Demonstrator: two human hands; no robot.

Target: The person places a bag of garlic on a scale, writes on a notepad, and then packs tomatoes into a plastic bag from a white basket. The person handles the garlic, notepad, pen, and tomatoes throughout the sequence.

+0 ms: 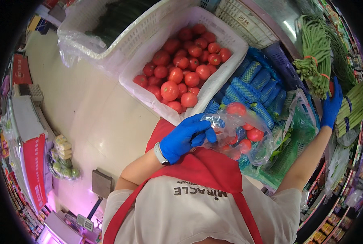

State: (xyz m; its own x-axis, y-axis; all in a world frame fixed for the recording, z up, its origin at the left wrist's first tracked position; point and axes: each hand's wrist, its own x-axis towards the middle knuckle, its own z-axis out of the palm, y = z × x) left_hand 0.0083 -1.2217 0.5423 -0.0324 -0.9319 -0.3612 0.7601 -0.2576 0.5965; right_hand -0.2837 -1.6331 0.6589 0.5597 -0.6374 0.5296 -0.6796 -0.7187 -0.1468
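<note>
My left hand (pixel 181 137), in a blue glove, grips the gathered edge of a clear plastic bag (pixel 265 149) with several red tomatoes (pixel 254 134) inside. My right hand (pixel 332 105), gloved in blue too, is stretched out to the far right. Its fingers are curved around a round red tomato (pixel 331 88), which is partly hidden beside a bundle of long green beans (pixel 314 58). In front of me stands a white plastic crate (pixel 230 65) lined with a pale sheet and heaped with loose tomatoes (pixel 181 62).
Right of the tomato crate lie vegetables in blue netting (pixel 248 88), and a green-lined crate (pixel 303 122) sits nearer me. Tied green stalks (pixel 352 106) rest by my right hand. Another white crate (pixel 86 39) holds dark produce. A platform scale (pixel 102 184) stands on the floor at left.
</note>
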